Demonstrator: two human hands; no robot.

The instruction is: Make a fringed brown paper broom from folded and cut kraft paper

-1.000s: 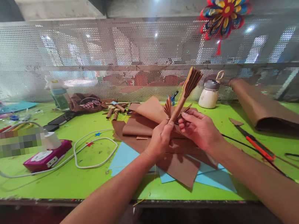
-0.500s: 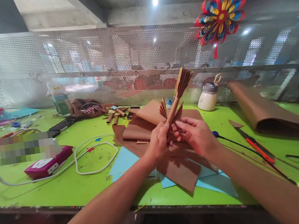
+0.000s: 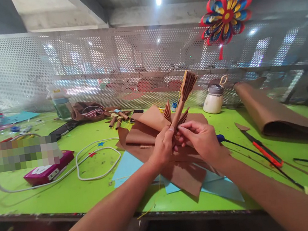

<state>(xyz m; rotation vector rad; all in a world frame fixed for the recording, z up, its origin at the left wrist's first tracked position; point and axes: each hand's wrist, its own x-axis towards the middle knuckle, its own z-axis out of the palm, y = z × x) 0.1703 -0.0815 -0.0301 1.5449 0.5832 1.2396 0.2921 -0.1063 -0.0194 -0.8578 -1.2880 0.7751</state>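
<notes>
My left hand [image 3: 164, 145] is closed around the lower end of a brown paper craft [image 3: 178, 111], which it holds tilted up to the right. The craft has a rolled tube body, a pleated tuft at the top and a small pleated fan on each side. Yellow string runs along its upper edge. My right hand [image 3: 202, 137] is beside it, thumb and forefinger pinched together just below the right fan. What lies between those fingertips is hidden. Beneath both hands lie brown paper sheets [image 3: 184, 176] and light blue paper [image 3: 128, 165].
On the green table [image 3: 96, 195] are a magenta power strip [image 3: 49, 169] with a white cable, several small paper rolls [image 3: 118, 119] and a cream jar [image 3: 213, 99]. An orange cutter knife [image 3: 268, 154] and a large brown paper roll [image 3: 272, 113] lie right. A paper flower [image 3: 227, 15] hangs above.
My right hand's thumb and forefinger have drawn closer together, and the hand has turned slightly over. My left hand and the paper craft stay nearly in place.
</notes>
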